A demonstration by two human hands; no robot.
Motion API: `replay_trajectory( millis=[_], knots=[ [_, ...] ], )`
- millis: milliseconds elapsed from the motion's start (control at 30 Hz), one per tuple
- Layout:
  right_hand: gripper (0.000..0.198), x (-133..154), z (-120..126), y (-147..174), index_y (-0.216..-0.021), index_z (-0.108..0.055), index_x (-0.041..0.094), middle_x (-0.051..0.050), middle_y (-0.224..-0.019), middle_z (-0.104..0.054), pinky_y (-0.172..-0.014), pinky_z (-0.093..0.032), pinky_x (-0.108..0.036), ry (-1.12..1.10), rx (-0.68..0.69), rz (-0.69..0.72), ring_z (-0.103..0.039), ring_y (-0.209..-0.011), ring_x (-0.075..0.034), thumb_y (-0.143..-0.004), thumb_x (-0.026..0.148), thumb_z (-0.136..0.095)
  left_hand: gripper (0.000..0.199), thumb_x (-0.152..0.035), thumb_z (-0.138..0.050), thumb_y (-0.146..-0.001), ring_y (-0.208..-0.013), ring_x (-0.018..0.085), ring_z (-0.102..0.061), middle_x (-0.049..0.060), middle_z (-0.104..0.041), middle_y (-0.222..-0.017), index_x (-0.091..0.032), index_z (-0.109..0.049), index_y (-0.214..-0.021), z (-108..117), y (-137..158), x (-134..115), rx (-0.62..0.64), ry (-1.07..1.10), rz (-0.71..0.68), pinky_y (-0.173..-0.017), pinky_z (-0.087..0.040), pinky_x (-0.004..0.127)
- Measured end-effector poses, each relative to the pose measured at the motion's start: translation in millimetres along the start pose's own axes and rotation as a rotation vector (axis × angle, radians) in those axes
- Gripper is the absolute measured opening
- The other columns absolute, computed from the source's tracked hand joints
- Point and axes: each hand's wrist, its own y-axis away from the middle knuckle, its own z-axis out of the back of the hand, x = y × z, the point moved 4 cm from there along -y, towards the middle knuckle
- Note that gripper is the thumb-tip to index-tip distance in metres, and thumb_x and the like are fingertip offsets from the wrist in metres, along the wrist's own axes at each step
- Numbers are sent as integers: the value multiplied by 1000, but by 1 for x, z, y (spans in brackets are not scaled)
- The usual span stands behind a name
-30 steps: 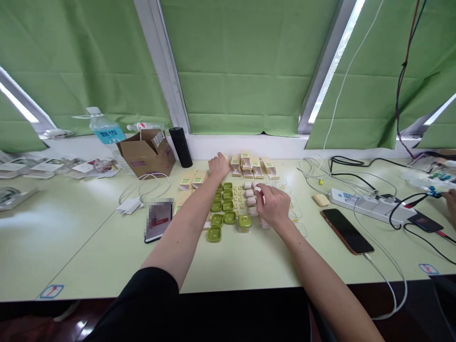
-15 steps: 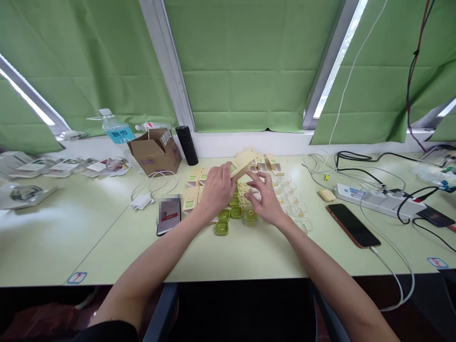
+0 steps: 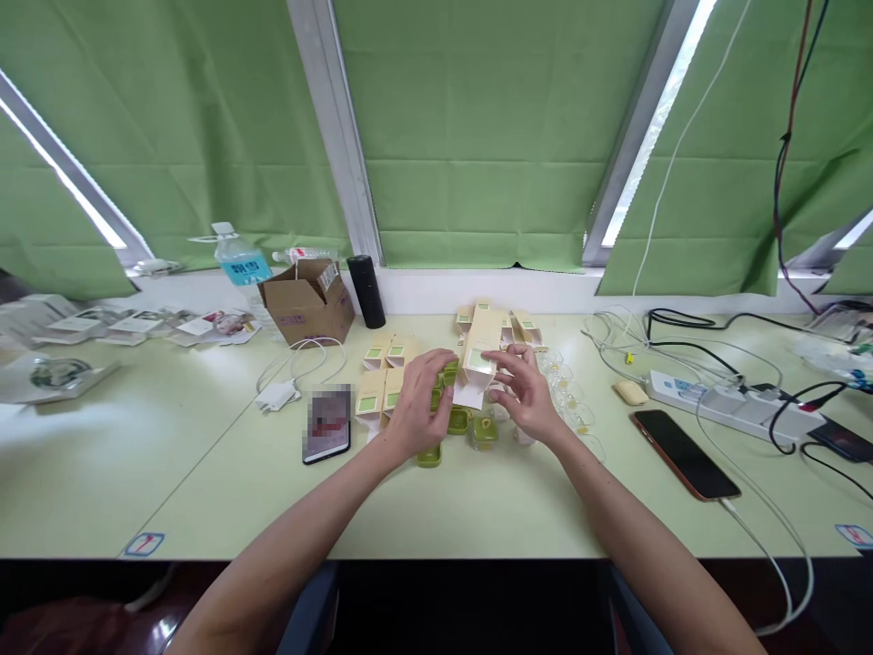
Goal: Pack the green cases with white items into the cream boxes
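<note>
Fingers (image 3: pixel 503 357) parted, your right hand (image 3: pixel 528 398) touches the cream box (image 3: pixel 481 337) at center frame, perhaps to steady it; your left hand (image 3: pixel 419 407) curls beside green containers (image 3: pixel 458 420), its grip impossible to tell.

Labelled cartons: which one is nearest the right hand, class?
The carton between left hand and right hand, its label by the right fingers; other cartons sit farther back or left.
</note>
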Motion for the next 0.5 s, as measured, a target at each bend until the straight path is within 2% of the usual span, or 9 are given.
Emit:
replay_trajectory(
  millis=[100,267,367,500],
  knots=[
    [46,-1,-1,4,-132,-67,37,-5,-114,-37,-101,-59,-49,3,46,8,-52,-114,-24,-88,23,-69,44,-15,-51,-96,-140,32,-47,17,-48,-145,-22,-49,-140,-3,6,7,51,116,59,-107,-50,51],
    [45,-2,-4,8,-133,-67,37,-6,-116,-36,-101,-59,-47,3,105,25,-50,-119,-25,-89,25,-70,42,-15,-57,-95,-143,34,-42,16,-46,-145,-25,-55,-136,-8,12,10,62,217,65,-100,-55,48],
    [42,-3,-4,9,-132,-67,36,-6,-116,-38,-101,-59,-47,-11,115,8,-50,-120,-26,-91,28,-69,42,-13,-59,-94,-138,32,-48,16,-40,-150,-25,-57,-134,-10,15,12,55,248,79,-96,-57,45],
    [40,-7,-6,11,-133,-67,36,-6,-115,-37,-101,-59,-46,-20,124,-29,-52,-118,-25,-93,30,-67,39,-12,-60,-94,-121,26,-58,15,-45,-145,-25,-58,-131,-13,17,13,20,263,105,-90,-58,41]
  ],
)
